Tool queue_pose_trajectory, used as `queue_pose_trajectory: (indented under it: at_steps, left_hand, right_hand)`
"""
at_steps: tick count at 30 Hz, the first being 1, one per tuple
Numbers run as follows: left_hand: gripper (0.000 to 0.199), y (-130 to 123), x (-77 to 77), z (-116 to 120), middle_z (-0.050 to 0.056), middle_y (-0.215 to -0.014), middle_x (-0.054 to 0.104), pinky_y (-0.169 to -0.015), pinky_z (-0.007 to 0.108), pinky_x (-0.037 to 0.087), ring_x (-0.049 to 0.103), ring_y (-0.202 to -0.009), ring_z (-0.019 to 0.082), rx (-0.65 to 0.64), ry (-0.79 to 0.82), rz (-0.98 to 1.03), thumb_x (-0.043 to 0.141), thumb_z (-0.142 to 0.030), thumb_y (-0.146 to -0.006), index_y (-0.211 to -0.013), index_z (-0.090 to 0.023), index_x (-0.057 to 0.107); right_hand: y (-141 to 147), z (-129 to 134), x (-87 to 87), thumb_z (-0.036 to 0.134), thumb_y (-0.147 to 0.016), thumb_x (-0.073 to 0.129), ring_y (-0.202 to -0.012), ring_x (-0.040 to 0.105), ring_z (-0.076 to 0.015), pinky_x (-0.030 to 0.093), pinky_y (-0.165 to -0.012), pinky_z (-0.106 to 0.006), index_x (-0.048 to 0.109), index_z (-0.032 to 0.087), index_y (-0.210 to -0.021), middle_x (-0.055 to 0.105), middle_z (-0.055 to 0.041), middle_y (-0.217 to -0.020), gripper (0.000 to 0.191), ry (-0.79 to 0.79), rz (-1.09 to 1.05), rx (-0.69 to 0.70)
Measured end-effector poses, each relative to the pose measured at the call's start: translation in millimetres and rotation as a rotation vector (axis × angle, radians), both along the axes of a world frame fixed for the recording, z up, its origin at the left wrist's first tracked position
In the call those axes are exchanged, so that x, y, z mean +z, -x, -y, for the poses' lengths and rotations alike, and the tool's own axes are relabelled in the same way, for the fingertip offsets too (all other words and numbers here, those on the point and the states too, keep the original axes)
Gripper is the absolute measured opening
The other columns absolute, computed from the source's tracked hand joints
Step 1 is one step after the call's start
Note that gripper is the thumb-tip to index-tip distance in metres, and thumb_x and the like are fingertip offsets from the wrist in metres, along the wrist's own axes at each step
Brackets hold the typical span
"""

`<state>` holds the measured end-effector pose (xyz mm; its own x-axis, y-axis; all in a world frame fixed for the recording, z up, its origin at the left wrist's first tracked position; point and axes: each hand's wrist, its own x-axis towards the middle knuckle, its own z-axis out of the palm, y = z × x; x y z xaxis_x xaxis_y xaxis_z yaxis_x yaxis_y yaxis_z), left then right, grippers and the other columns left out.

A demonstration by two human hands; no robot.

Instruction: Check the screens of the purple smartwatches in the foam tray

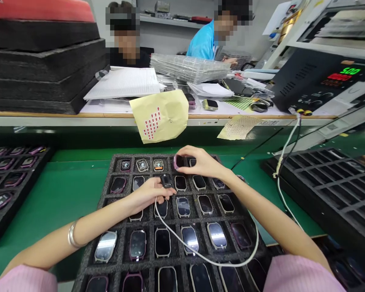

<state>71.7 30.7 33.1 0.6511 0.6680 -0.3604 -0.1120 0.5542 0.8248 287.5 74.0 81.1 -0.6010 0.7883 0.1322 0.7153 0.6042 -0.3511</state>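
A dark foam tray [149,224] with many compartments of watch faces lies in front of me. My left hand [153,190] is closed on a small black connector [166,181] at the end of a white cable [200,256], over the second row. In the top row, my right hand [196,160] grips a purple-framed watch [179,161] between thumb and fingers, just above its compartment. The connector and this watch are apart. Three watches at the top left, one of them a lit watch [158,164], show bright dials; most others have dark screens.
Another watch tray [16,184] lies at the left, and stacked foam trays [331,186] stand at the right. Behind, a shelf holds black foam blocks [42,69], papers [127,81] and a power supply [322,81]. Two people sit beyond it.
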Motion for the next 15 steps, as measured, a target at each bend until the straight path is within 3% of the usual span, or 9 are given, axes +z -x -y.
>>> queue_pose_trajectory:
  at_steps: [3,6,10,15]
  left_hand:
    - [0.039,3.2,-6.5,-0.3,0.004,-0.082,0.065,-0.048,0.018,0.038,0.053,-0.058,0.007,-0.044,-0.05,0.026,0.082,-0.018,-0.062,-0.092,-0.011,0.058]
    - [0.037,4.0,-11.7,2.1,-0.002,-0.069,0.059,-0.047,0.018,0.041,0.052,-0.051,0.007,-0.051,-0.139,0.004,0.08,-0.025,-0.067,-0.092,-0.012,0.055]
    - [0.033,0.5,-18.0,5.4,-0.005,-0.054,0.056,-0.039,0.016,0.033,0.045,-0.037,0.006,-0.015,-0.248,-0.065,0.064,-0.039,-0.083,-0.1,-0.014,0.05]
    - [0.033,-1.9,-20.4,5.7,-0.008,-0.042,0.049,-0.032,0.015,0.021,0.034,-0.029,0.004,0.041,-0.283,-0.09,0.059,-0.045,-0.084,-0.088,-0.015,0.048]
  right_hand:
    - [10.8,24.2,-1.1,0.032,-0.079,0.072,-0.103,0.06,-0.0236,0.049,-0.09,-0.036,0.06,0.016,-0.112,0.063,-0.0095,-0.113,0.038,0.051,-0.12,0.129]
    - [22.0,37.8,-9.8,0.028,-0.079,0.073,-0.106,0.06,-0.0272,0.049,-0.091,-0.042,0.061,0.015,-0.114,0.064,-0.0123,-0.115,0.039,0.044,-0.09,0.191]
    - [25.3,36.7,-19.3,0.024,-0.083,0.07,-0.107,0.059,-0.0296,0.048,-0.091,-0.046,0.057,0.014,-0.121,0.062,-0.0142,-0.119,0.041,-0.039,0.011,0.183]
    - [23.0,26.7,-26.8,0.028,-0.087,0.065,-0.11,0.059,-0.0268,0.049,-0.091,-0.042,0.055,0.014,-0.123,0.062,-0.0132,-0.12,0.039,-0.001,-0.083,0.277]
